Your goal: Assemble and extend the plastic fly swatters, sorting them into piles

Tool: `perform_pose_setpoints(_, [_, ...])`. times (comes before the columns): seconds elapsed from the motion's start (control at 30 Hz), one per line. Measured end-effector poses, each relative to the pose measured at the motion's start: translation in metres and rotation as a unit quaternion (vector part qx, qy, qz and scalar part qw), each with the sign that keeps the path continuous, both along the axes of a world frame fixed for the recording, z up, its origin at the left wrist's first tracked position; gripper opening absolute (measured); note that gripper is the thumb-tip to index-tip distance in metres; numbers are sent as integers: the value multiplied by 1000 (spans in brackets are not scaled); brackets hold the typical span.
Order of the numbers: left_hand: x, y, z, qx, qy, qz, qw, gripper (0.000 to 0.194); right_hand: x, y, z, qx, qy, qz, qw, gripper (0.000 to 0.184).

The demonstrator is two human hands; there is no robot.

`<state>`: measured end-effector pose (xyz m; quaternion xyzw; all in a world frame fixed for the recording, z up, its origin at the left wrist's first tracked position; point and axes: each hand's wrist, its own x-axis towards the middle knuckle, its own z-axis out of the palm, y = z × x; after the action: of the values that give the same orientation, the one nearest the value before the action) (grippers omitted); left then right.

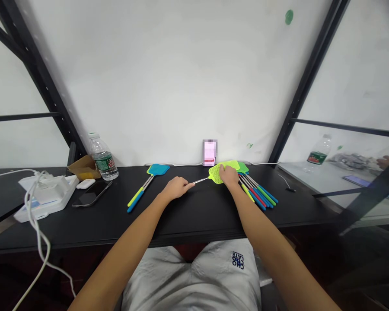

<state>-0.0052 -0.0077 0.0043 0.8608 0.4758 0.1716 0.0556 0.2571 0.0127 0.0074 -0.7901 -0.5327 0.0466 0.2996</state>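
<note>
Atop the desk (194, 216), two hands (176, 188) hold one lime flyswatter (213, 175).

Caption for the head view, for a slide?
Left hand on a lime-green fly swatter's metal shaft, right hand on its mesh head, beside fanned swatters on a black bench.

The person wears pale grey shorts (189, 276) with dark blue lettering (237, 260), forearms (116, 255) bare.

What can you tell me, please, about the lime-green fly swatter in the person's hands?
The lime-green fly swatter has a perforated plastic head and metal shaft. The right hand rests on its head, which overlaps a green swatter; the left hand grips the shaft, hiding the handle. It lies across the black table.
</note>
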Motion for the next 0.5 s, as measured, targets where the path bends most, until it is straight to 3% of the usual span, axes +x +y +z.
perform_pose_setpoints(0.3, [0, 1, -2, -2, -16, 1, 1000, 60, 2, 1, -1, 19, 14, 12, 1000, 53])
perform_pose_setpoints(0.5, [4, 2, -1, 3, -89, 27, 996, 62, 9, 3, 10, 134, 130, -40, 982, 48])
